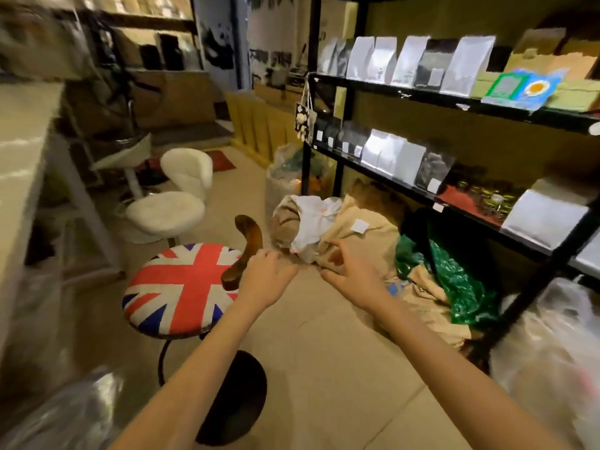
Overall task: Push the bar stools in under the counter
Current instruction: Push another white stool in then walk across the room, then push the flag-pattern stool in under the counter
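A bar stool with a Union Jack seat [181, 287], a curved wooden backrest [248, 251] and a round black base [237, 397] stands close in front of me, out from the pale counter [22, 151] on the left. My left hand [266, 277] rests against the wooden backrest, fingers curled at its edge. My right hand [349, 271] hovers to the right of the stool with fingers apart, holding nothing. Further back stand a white fluffy stool [165, 212] with a backrest and a white moulded stool [125, 157].
A black shelf rack [454, 102] with foil pouches fills the right side. Piled on the floor beneath it are cloth sacks [354, 235] and green bags [454, 280]. Clear plastic bags [65, 417] lie at the lower left and right. Tan floor runs down the aisle.
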A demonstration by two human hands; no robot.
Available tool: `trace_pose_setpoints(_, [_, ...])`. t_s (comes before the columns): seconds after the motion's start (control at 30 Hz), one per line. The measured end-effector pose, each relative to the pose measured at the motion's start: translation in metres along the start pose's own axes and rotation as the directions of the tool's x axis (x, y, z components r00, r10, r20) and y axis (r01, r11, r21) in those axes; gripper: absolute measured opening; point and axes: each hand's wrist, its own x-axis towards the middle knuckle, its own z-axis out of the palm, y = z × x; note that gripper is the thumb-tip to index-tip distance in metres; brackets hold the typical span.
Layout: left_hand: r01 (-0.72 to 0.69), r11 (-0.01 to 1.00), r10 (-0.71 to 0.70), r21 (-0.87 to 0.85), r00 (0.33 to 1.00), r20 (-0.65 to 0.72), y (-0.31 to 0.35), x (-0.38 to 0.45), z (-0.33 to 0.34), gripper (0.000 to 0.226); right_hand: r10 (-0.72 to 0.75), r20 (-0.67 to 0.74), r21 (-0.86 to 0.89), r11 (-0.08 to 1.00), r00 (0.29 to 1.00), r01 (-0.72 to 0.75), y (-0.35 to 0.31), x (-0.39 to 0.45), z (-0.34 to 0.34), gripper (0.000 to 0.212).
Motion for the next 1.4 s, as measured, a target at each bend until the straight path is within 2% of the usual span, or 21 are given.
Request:
trace_pose_setpoints(0.2, [0.124,0.983,-0.11,0.133,0.988,-0.111,-0.051,0.079,0.024,0.043,-0.139,0.217,0.008,0.99,0.966,0.141,0.024,0.109,0.05,0.07])
trace_pose_setpoints(0.33, [0.212,0.946,-0.179,0.246,0.973,-0.148,-0.079,0.117,0.041,0.05,-0.287,0.365,-0.038,0.946,0.886,0.322,0.028,0.181,0.079,0.08])
trace_pose_setpoints(0.47, [0.32,0.887,-0.287,0.334,0.947,-0.146,-0.102,0.135,0.047,0.072,-0.474,0.525,-0.029,0.821,0.707,0.571,0.023,0.238,0.109,0.082])
trace_pose_setpoints(0.57, [0.352,0.831,-0.341,0.43,0.934,-0.107,-0.112,0.139,0.055,0.07,-0.553,0.623,-0.061,0.671,0.554,0.739,0.018,0.269,0.132,0.085])
trace_pose_setpoints(0.67, [0.403,0.797,-0.392,0.45,0.912,-0.122,-0.121,0.142,0.064,0.067,-0.596,0.722,-0.106,0.406,0.351,0.908,0.018,0.295,0.158,0.086])
trace_pose_setpoints(0.73, [0.442,0.786,-0.416,0.432,0.895,-0.159,-0.12,0.146,0.065,0.06,-0.606,0.764,-0.107,0.221,0.223,0.969,0.022,0.311,0.174,0.081])
trace_pose_setpoints(0.8, [0.489,0.75,-0.451,0.445,0.871,-0.195,-0.117,0.152,0.064,0.054,-0.61,0.784,-0.05,0.115,0.11,0.992,0.026,0.327,0.187,0.074])
trace_pose_setpoints(0.9, [0.571,0.668,-0.526,0.476,0.816,-0.241,-0.106,0.16,0.068,0.048,-0.623,0.782,0.062,0.044,-0.021,0.997,0.028,0.346,0.198,0.061])
trace_pose_setpoints(1.03, [0.667,0.58,-0.584,0.468,0.741,-0.332,-0.096,0.165,0.078,0.052,-0.652,0.734,0.198,-0.063,-0.191,0.978,0.024,0.362,0.203,0.041])
trace_pose_setpoints(1.17, [0.705,0.567,-0.59,0.425,0.708,-0.388,-0.096,0.164,0.085,0.051,-0.643,0.683,0.282,-0.207,-0.348,0.937,0.019,0.366,0.212,0.048])
trace_pose_setpoints(1.3, [0.738,0.541,-0.606,0.403,0.675,-0.422,-0.096,0.164,0.086,0.048,-0.645,0.638,0.382,-0.208,-0.42,0.9,0.019,0.37,0.221,0.048])
trace_pose_setpoints(1.4, [0.757,0.503,-0.637,0.417,0.651,-0.413,-0.098,0.165,0.085,0.05,-0.646,0.611,0.379,-0.267,-0.457,0.886,0.019,0.374,0.225,0.053])
